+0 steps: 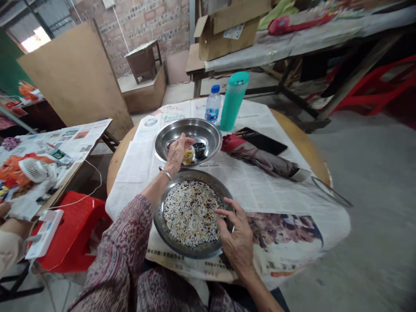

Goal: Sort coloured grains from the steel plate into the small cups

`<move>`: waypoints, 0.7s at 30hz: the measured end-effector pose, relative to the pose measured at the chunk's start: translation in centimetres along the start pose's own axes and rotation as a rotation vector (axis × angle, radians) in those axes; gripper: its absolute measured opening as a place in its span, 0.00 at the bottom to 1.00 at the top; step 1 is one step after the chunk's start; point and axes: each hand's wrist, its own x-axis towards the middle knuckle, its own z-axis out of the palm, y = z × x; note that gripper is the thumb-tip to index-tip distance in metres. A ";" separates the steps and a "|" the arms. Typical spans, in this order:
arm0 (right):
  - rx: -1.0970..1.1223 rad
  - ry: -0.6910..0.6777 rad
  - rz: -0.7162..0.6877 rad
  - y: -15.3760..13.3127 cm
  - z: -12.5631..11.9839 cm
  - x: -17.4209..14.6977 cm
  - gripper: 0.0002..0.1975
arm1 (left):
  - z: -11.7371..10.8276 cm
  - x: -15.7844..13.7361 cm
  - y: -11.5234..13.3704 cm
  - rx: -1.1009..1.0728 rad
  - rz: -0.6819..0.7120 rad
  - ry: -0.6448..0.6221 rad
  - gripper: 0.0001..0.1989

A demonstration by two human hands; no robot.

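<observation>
My left hand (177, 154), a bangle at its wrist, reaches over the far steel bowl (167, 130). Its fingers look stretched out, though their tips are partly hidden; I see nothing held in them. Below it in that bowl stand a small cup of yellow grains (187, 157) and a small cup of black beans (199, 150). Part of a dark red cup (169, 144) peeks out at the hand's left. Nearer to me, a steel bowl (162, 236) contains mixed white, yellow and dark grains (191, 212). Over its right rim hovers my right hand (235, 236), fingers apart and slightly curled.
Newspaper (130, 160) covers the round table. Behind the bowls stand a water bottle (213, 104) and a teal flask (234, 102). A folded umbrella (260, 158) and a dark flat object (264, 141) lie at right. A red stool (74, 234) is at left, beside another person's arm (13, 238).
</observation>
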 end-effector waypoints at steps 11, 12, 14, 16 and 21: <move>0.010 0.015 0.001 -0.4 -0.1 0.2 0.08 | -1.1 0.5 0.5 0.065 -0.038 -0.198 0.31; 0.012 0.015 0.000 -0.3 -0.1 0.2 0.08 | -1.1 0.6 0.6 0.073 -0.039 -0.213 0.32; 0.014 0.014 -0.001 -0.3 -0.1 0.2 0.08 | -1.1 0.7 0.6 0.088 -0.038 -0.239 0.32; 0.014 0.016 0.001 -0.3 0.0 0.2 0.08 | -1.2 0.7 0.5 0.102 -0.031 -0.256 0.32; 0.034 0.017 0.017 -0.3 0.0 0.2 0.08 | -1.1 0.7 0.5 0.087 -0.013 -0.286 0.30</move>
